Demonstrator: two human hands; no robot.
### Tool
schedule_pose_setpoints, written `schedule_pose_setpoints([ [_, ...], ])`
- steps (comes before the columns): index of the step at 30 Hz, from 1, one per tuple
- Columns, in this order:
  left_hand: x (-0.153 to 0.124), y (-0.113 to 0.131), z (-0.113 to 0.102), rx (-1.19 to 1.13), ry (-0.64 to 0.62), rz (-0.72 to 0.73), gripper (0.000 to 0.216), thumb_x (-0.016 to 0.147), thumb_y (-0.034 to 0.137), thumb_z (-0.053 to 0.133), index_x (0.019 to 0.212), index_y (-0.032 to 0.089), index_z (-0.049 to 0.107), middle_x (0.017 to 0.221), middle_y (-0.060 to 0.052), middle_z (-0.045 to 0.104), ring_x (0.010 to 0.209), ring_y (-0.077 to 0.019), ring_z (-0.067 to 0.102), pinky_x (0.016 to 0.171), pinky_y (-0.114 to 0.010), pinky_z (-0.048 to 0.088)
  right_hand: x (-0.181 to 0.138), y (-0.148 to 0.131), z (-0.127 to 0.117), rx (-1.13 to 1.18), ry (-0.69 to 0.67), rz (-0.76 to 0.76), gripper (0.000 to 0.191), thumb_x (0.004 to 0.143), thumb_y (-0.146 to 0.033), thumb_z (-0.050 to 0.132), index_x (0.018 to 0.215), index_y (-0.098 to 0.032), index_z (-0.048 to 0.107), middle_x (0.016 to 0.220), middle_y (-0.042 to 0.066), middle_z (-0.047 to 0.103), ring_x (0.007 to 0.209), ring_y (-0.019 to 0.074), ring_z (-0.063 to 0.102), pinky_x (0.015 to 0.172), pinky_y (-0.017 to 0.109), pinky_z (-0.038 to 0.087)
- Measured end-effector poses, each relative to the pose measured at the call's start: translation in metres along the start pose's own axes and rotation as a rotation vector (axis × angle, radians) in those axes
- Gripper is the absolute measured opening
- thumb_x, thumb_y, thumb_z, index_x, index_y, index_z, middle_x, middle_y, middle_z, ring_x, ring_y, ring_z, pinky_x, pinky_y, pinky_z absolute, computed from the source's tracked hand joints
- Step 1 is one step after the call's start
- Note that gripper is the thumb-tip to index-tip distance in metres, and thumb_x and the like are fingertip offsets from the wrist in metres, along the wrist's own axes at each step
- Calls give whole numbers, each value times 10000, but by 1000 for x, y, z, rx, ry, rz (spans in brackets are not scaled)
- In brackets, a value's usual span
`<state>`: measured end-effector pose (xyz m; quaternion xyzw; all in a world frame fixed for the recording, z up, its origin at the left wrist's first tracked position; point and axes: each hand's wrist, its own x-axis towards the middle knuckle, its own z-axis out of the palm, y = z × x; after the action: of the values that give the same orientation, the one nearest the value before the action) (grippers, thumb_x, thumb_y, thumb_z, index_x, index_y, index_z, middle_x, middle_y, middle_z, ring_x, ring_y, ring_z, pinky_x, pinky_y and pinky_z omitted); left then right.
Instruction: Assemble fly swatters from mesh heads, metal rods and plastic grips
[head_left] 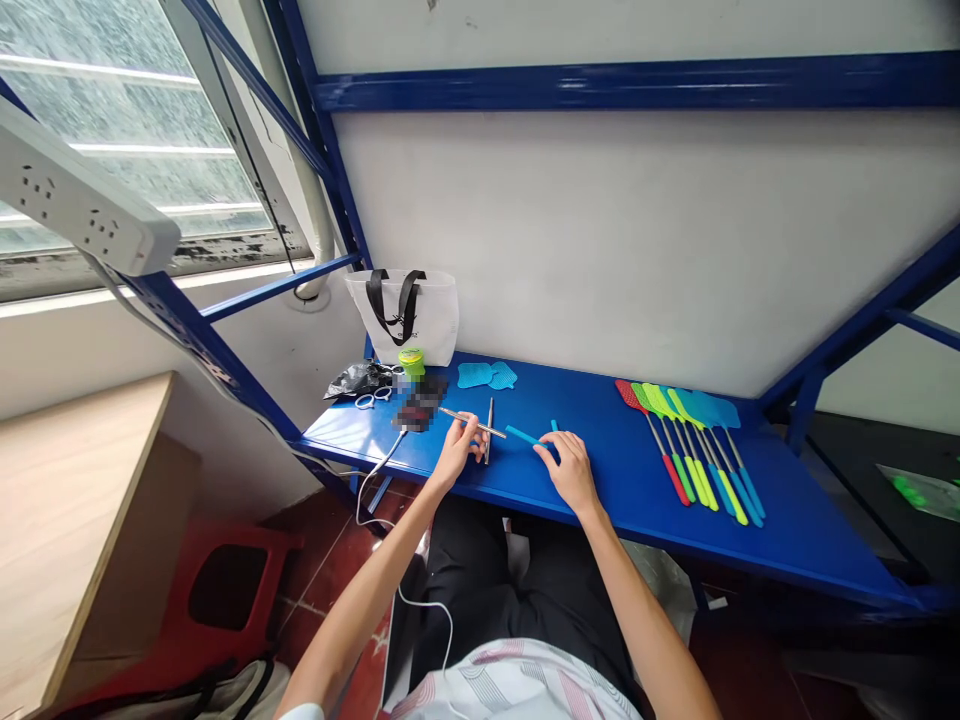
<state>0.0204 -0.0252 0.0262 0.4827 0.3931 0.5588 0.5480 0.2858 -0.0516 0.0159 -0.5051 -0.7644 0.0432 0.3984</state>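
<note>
My left hand [459, 447] rests on the blue shelf [622, 480] and pinches a thin metal rod [471, 424] that sticks out to both sides. A second metal rod [490, 428] lies just right of it. My right hand [570, 466] lies on the shelf with its fingers curled over the end of a blue plastic handle [521, 435]; another short blue piece [554, 426] lies beside it. Two loose blue swatter heads [486, 375] lie further back.
A row of finished fly swatters [694, 440] in red, green and blue lies at the right. A white tote bag [409, 312], a green tape roll [411, 360], scissors [373, 399] and a white cable [375, 478] sit at the left. A red stool [225, 590] stands below.
</note>
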Motion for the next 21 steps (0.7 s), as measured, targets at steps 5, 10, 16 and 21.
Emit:
schedule_pose_setpoints([
  [5, 0, 0, -5, -67, 7, 9, 593, 957, 773, 729, 1086, 253, 474, 854, -4, 713, 669, -162, 700, 519, -248, 559, -1, 0, 2, -22, 2, -6, 405, 1176, -536, 481, 1129, -279, 791, 1125, 76, 842, 1082, 285, 769, 1195, 494, 478],
  [10, 2, -2, -8, -104, 20, 14, 592, 945, 758, 761, 1088, 249, 493, 838, -3, 720, 695, -171, 728, 578, -273, 606, -1, -1, 0, 16, 2, 11, 452, 1176, -578, 464, 1104, -283, 798, 1116, 79, 848, 1065, 296, 770, 1200, 509, 475],
  [16, 3, -2, -9, -107, -20, 7, 562, 960, 713, 774, 1092, 245, 491, 860, -7, 734, 706, -168, 741, 628, -286, 629, -1, -3, -2, 19, -6, 49, 509, 1168, -621, 443, 1122, -279, 817, 1132, 104, 846, 1115, 329, 758, 1147, 524, 510],
  [21, 2, 0, -10, -96, -27, 4, 578, 945, 725, 781, 1087, 247, 490, 877, -14, 733, 706, -175, 740, 598, -284, 618, -1, -2, -2, 44, 24, 30, 500, 1171, -608, 458, 1097, -277, 826, 1097, 90, 854, 1052, 302, 762, 1072, 470, 549],
])
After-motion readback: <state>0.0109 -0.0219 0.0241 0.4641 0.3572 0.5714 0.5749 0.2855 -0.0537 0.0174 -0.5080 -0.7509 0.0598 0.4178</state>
